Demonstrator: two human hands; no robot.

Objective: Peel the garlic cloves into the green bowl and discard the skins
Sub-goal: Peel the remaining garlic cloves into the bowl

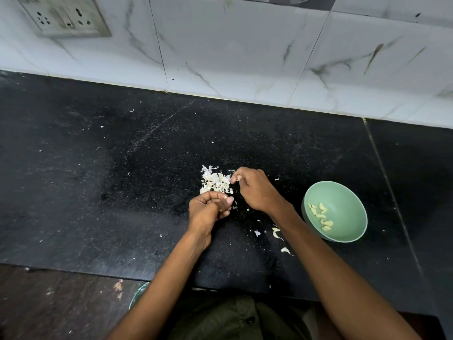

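Peeling well underway: several cloves (320, 217) lie in the green bowl (353, 209); left hand (208, 212) fingers pinch a clove, right hand (252, 187) fingers pinch skin beside the skin pile (214, 181), not yet discarded.

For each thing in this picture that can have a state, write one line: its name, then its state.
Green bowl: upright on the counter, holding peeled cloves.
Peeled cloves: lying inside the bowl.
Skin pile: heaped on the counter beyond the hands.
Loose skins: scattered beside the right forearm.
Left hand: fingers curled, pinching something small.
Right hand: fingertips bunched at the pile's edge.
Wall socket: nothing plugged in.
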